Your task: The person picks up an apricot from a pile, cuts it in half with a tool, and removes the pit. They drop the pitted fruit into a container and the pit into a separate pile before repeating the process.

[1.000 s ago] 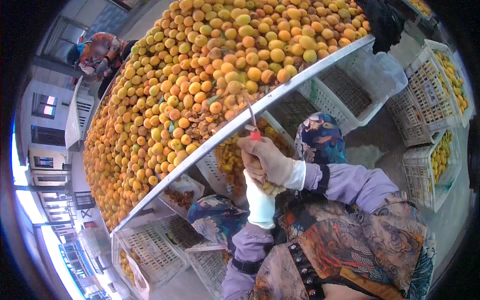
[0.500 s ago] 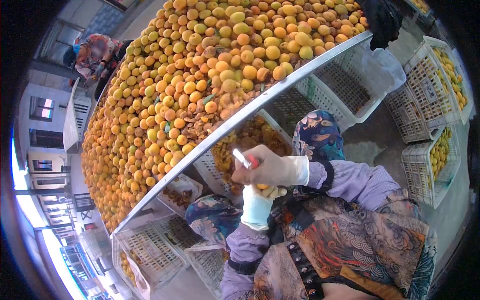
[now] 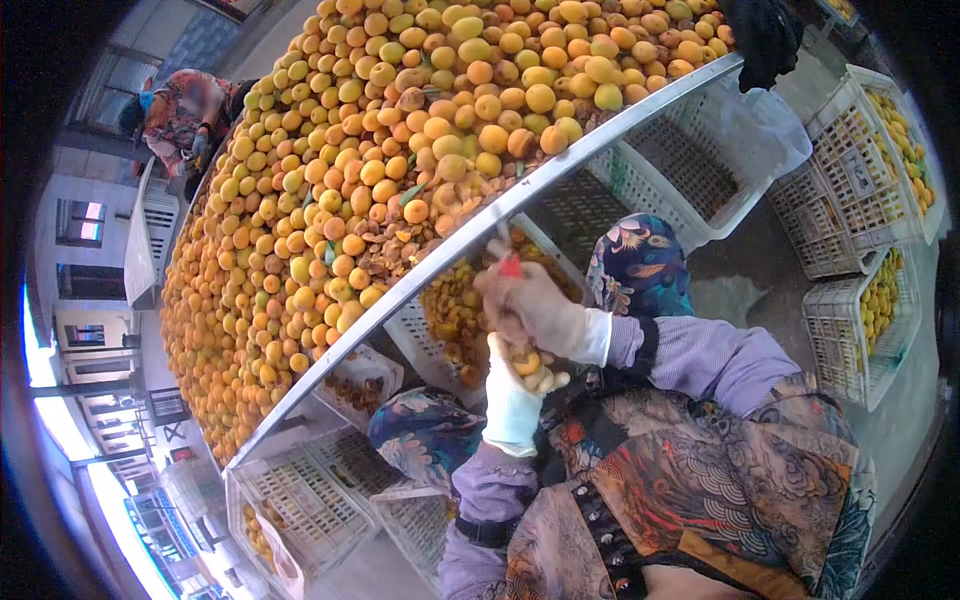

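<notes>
My left hand [image 3: 512,400], in a pale glove, cups a cut-open apricot [image 3: 526,364] between fingers and palm. Just above it, my gloved right hand [image 3: 545,312] is closed around a small knife [image 3: 511,267] with a red part at the grip. Its blade is blurred and points up toward the table edge. The two hands are close together, and whether they touch is hard to tell. Beneath them, a white crate [image 3: 412,335] holds many split apricot pieces [image 3: 455,305].
A metal-edged table [image 3: 600,145] heaped with whole apricots [image 3: 330,200] slopes across the view. Plastic crates [image 3: 845,180] of fruit stand at right, others [image 3: 300,490] at lower left. A bag-lined crate [image 3: 690,190] is beneath the table edge. Another person [image 3: 185,115] works at far left.
My right hand has lifted slightly off my left, and the knife has swung upward. The apricot in my left hand now shows more openly, with the left fingers spread wider around it.
</notes>
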A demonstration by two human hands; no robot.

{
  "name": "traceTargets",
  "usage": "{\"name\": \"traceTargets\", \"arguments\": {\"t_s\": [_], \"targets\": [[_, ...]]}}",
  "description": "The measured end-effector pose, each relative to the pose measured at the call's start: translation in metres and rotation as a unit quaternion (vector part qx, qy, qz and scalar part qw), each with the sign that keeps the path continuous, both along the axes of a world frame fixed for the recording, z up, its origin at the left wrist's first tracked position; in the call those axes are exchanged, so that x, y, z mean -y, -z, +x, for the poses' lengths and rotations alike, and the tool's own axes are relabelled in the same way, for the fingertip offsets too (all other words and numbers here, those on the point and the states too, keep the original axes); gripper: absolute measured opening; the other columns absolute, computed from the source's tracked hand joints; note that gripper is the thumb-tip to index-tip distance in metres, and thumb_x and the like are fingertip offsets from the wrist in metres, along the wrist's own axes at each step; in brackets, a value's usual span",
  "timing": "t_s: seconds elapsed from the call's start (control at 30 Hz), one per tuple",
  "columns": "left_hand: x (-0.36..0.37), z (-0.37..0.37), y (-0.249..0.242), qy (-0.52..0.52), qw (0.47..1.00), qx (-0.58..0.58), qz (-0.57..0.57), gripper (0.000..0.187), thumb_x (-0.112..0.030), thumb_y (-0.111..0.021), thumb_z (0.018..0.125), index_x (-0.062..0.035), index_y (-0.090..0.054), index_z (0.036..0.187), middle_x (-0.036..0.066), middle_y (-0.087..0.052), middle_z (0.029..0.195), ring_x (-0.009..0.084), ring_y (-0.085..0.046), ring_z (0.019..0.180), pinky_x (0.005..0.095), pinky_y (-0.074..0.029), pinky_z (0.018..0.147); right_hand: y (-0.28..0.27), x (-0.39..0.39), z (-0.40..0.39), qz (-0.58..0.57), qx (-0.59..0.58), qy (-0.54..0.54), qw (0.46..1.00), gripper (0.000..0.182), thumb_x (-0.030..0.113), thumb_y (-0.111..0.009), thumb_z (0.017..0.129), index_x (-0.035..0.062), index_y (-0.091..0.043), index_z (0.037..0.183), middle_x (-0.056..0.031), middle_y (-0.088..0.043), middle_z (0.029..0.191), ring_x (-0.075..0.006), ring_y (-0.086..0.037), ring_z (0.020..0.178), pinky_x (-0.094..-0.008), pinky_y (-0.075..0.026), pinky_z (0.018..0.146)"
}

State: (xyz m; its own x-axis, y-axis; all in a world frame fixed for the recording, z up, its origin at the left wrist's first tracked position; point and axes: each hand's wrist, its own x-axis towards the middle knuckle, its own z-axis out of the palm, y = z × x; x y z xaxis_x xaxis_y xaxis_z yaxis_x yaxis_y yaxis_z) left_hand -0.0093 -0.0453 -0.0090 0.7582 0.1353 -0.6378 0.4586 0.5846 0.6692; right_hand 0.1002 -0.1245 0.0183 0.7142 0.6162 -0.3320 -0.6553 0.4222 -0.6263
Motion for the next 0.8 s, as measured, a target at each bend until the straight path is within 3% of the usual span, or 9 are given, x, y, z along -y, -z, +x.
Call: {"name": "traceTargets", "arguments": {"t_s": [0.17,0.23,0.3,0.43,0.53,0.57,0.6,0.73,0.8], "targets": [[0.002,0.013,-0.011,-0.040,0.989,0.123,-0.078,0.037,-0.040,-0.038,0.097,-0.0038,-0.045,0.097,0.006,-0.045,0.070,0.0189,-0.047,0.064,0.0439,-0.047,0.085,-0.018,0.016,0.009,0.108,0.064,0.065,0.990,0.033,0.031,-0.057,0.089,0.0071,-0.049,0.068,-0.0010,-0.044,0.048,-0.0109,-0.036,0.030,-0.0252,-0.029,0.029],[-0.006,0.008,-0.004,-0.002,0.974,0.188,-0.129,0.038,-0.037,-0.037,0.098,-0.0013,-0.048,0.107,0.011,-0.053,0.087,0.0234,-0.053,0.082,0.0477,-0.039,0.096,-0.025,0.021,0.008,0.082,0.069,0.071,0.992,0.039,0.035,-0.053,0.090,0.0080,-0.045,0.064,-0.0006,-0.035,0.047,-0.0110,-0.032,0.036,-0.0250,-0.026,0.035],[-0.003,0.006,-0.001,0.027,0.978,0.199,0.051,0.041,-0.033,-0.036,0.098,0.0007,-0.044,0.120,0.015,-0.052,0.111,0.0277,-0.052,0.104,0.0483,-0.037,0.100,-0.018,0.022,0.008,0.092,0.036,0.071,0.993,0.035,0.032,-0.056,0.090,0.0062,-0.049,0.067,-0.0007,-0.041,0.045,-0.0105,-0.035,0.030,-0.0241,-0.028,0.029],[0.001,0.009,-0.007,0.076,0.965,0.238,0.077,0.046,-0.035,-0.034,0.098,0.0000,-0.040,0.128,0.016,-0.045,0.125,0.0294,-0.046,0.117,0.0488,-0.037,0.101,-0.018,0.022,0.004,0.076,0.051,0.108,0.990,0.033,0.030,-0.057,0.090,0.0056,-0.050,0.069,-0.0004,-0.044,0.049,-0.0078,-0.036,0.032,-0.0212,-0.028,0.031],[0.004,0.008,-0.007,-0.014,0.967,0.231,-0.104,0.037,-0.019,-0.044,0.095,-0.0001,-0.041,0.127,0.015,-0.049,0.121,0.0285,-0.050,0.113,0.0437,-0.040,0.098,-0.025,0.022,0.000,0.033,0.097,0.111,0.989,0.029,0.028,-0.060,0.089,0.0063,-0.052,0.071,-0.0006,-0.049,0.054,-0.0066,-0.040,0.036,-0.0201,-0.030,0.033],[0.000,0.006,0.001,0.070,0.942,0.273,0.181,0.037,-0.008,-0.046,0.090,0.0000,-0.041,0.126,0.014,-0.050,0.120,0.0274,-0.051,0.111,0.0406,-0.042,0.095,-0.026,0.020,-0.003,0.029,0.096,0.111,0.989,0.027,0.026,-0.061,0.088,0.0067,-0.052,0.072,-0.0004,-0.051,0.057,-0.0058,-0.041,0.039,-0.0197,-0.031,0.034],[-0.001,0.007,0.001,0.146,0.832,0.290,0.449,0.041,0.002,-0.048,0.086,0.0000,-0.041,0.126,0.013,-0.051,0.119,0.0264,-0.052,0.109,0.0374,-0.043,0.093,-0.026,0.019,-0.005,0.025,0.096,0.111,0.989,0.025,0.025,-0.063,0.087,0.0071,-0.053,0.072,-0.0002,-0.053,0.060,-0.0050,-0.043,0.042,-0.0193,-0.031,0.036],[0.008,0.009,-0.010,0.095,0.913,0.259,0.299,0.050,0.014,-0.048,0.076,0.0007,-0.042,0.124,0.012,-0.054,0.113,0.0225,-0.055,0.104,0.0315,-0.044,0.089,-0.024,0.019,-0.009,0.013,0.150,0.115,0.982,0.024,0.026,-0.064,0.086,0.0079,-0.054,0.075,0.0004,-0.054,0.061,-0.0038,-0.043,0.044,-0.0186,-0.032,0.037],[0.012,0.010,-0.017,0.109,0.782,0.275,0.549,0.051,0.011,-0.050,0.075,0.0008,-0.043,0.125,0.015,-0.056,0.110,0.0232,-0.056,0.102,0.0314,-0.044,0.088,-0.027,0.023,-0.006,0.017,0.121,0.084,0.989,0.026,0.030,-0.065,0.086,0.0079,-0.054,0.076,0.0020,-0.053,0.063,-0.0035,-0.044,0.050,-0.0186,-0.034,0.043]]}}
